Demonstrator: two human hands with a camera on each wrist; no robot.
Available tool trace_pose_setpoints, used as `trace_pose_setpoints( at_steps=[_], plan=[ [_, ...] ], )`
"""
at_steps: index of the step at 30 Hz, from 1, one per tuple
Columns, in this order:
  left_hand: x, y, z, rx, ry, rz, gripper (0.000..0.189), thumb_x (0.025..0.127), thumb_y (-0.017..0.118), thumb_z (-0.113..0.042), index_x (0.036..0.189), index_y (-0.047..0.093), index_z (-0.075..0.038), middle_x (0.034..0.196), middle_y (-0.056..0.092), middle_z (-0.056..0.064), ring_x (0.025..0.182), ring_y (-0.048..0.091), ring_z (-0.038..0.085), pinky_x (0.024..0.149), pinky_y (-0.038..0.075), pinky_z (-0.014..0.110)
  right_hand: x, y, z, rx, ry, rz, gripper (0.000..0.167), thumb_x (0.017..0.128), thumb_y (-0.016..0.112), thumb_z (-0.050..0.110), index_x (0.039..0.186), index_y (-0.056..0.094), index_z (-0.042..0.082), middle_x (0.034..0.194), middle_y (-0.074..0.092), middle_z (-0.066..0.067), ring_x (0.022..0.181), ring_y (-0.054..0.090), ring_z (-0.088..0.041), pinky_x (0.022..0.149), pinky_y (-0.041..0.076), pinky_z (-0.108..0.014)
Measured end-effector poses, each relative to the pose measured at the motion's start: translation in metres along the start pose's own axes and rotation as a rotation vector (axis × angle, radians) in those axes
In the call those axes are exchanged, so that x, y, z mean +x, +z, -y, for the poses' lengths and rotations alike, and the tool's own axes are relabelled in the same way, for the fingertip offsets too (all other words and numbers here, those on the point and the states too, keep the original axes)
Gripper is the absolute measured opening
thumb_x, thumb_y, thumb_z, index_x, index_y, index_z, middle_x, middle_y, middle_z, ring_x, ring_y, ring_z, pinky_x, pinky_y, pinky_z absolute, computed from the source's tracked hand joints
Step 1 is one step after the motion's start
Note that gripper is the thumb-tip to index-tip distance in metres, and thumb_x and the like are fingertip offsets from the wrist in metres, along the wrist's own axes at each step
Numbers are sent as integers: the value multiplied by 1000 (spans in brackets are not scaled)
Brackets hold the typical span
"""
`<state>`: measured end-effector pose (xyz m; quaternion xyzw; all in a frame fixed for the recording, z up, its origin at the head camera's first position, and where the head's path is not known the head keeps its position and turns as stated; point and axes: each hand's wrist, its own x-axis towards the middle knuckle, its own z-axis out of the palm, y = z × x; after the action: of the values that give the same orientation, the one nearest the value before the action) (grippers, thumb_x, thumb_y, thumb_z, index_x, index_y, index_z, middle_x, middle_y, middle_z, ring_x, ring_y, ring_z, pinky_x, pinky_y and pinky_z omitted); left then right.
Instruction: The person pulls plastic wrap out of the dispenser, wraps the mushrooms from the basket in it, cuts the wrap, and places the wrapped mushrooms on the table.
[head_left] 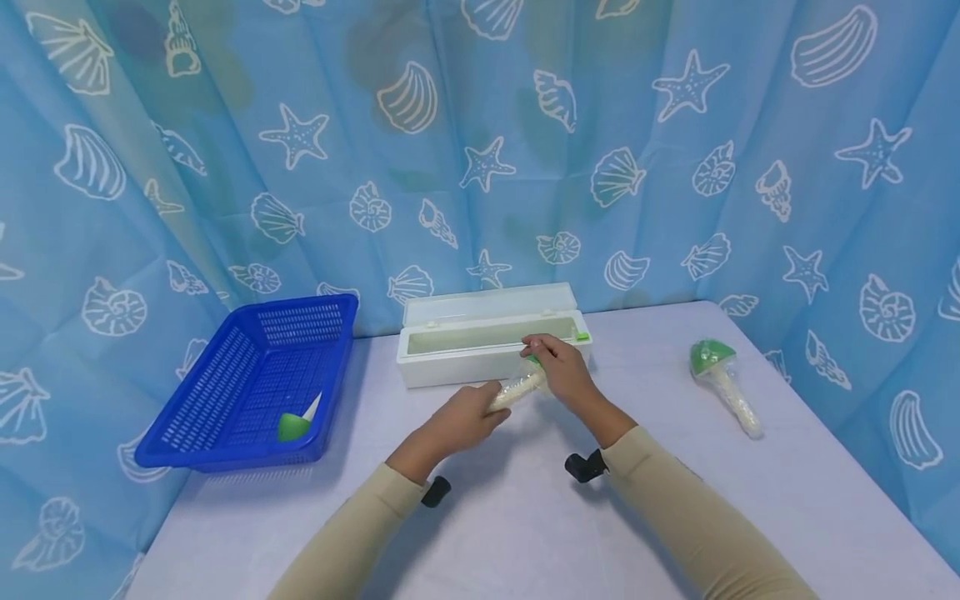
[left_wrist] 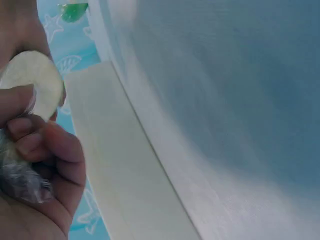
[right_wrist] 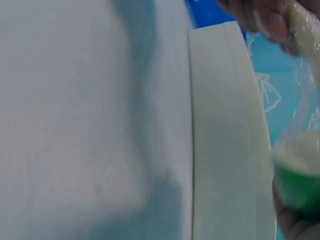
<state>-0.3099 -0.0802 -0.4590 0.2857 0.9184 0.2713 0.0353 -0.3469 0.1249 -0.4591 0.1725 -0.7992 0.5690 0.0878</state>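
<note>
Both hands hold a mushroom-shaped piece [head_left: 519, 390] wrapped in clear plastic film, above the table just in front of a long white box [head_left: 450, 369]. My left hand [head_left: 461, 421] grips its pale stem, with crumpled film [left_wrist: 25, 182] bunched at the fingers in the left wrist view. At the other end my right hand [head_left: 564, 377] holds the green cap [right_wrist: 297, 187], fingers behind it. The cap's round pale underside [left_wrist: 32, 75] faces the left hand. The box's lid [head_left: 491, 304] stands raised, and a small green part [head_left: 582, 337] sits at its right end.
On the left stands a blue basket [head_left: 330, 417] with a green-and-white piece [head_left: 294, 427] inside. Another film-wrapped, green-capped piece [head_left: 727, 392] lies on the right of the table. Behind the white-covered table [head_left: 510, 533] hangs a blue shell-print curtain [head_left: 480, 217].
</note>
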Motion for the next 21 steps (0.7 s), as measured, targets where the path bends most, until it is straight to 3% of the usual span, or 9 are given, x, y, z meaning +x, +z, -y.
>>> trace_pose_setpoints(
  at_steps=[2, 4, 7, 9, 11, 13, 18, 21],
  plan=[
    [-1, -1, 2, -50, -18, -39, 15, 97, 60, -24, 103, 56, -11, 71, 53, -4, 58, 49, 10, 52, 43, 28, -2, -1, -1, 18, -66, 21, 36, 105, 43, 26, 130, 53, 2, 129, 56, -11, 120, 52, -31, 97, 42, -47],
    [-2, -3, 4, -169, -32, -70, 14, 98, 59, -25, 101, 57, -12, 68, 53, -2, 55, 49, 12, 50, 43, 30, -3, -2, -1, 98, -157, 17, 33, 106, 41, 19, 130, 50, 0, 137, 48, -14, 122, 50, -31, 95, 44, -43],
    [-4, -6, 4, -369, -16, -61, 20, 99, 57, -29, 99, 55, -10, 65, 52, 4, 51, 51, 16, 49, 49, 38, -1, -2, 1, 225, -272, -4, 33, 106, 35, 13, 127, 52, -6, 134, 49, -21, 113, 55, -28, 87, 49, -33],
    [-5, -6, 3, -469, 4, -20, 24, 100, 55, -30, 101, 55, -7, 64, 54, 7, 51, 54, 20, 51, 52, 44, 0, -1, 3, 245, -273, -23, 36, 107, 32, 16, 122, 57, -5, 125, 54, -23, 101, 58, -22, 77, 52, -28],
    [-5, -5, 2, -453, 10, 1, 22, 100, 55, -29, 101, 55, -7, 63, 54, 7, 52, 55, 19, 52, 53, 44, 2, 0, 3, 198, -215, -28, 42, 108, 30, 24, 117, 61, -3, 110, 60, -22, 84, 59, -19, 68, 51, -26],
    [-6, -4, 1, -272, 24, -41, 15, 98, 56, -24, 97, 55, -9, 62, 53, 4, 51, 53, 16, 51, 52, 38, 4, 1, 3, 123, -111, -24, 49, 108, 27, 33, 112, 63, -1, 98, 62, -17, 75, 58, -18, 64, 50, -28],
    [-5, 1, -2, 442, 66, -296, 13, 86, 66, -14, 91, 54, -12, 57, 50, -5, 45, 43, 8, 44, 40, 27, 8, 6, -2, -4, 240, 44, 69, 103, 19, 54, 100, 64, 2, 77, 59, -7, 67, 54, -18, 65, 45, -30],
    [-6, 4, -2, 654, 96, -431, 19, 84, 69, -12, 94, 53, -9, 58, 54, -1, 41, 44, 8, 40, 40, 25, 10, 8, -4, 24, 402, 110, 76, 99, 17, 64, 97, 60, 2, 75, 59, -8, 66, 56, -17, 64, 46, -29]
  ],
)
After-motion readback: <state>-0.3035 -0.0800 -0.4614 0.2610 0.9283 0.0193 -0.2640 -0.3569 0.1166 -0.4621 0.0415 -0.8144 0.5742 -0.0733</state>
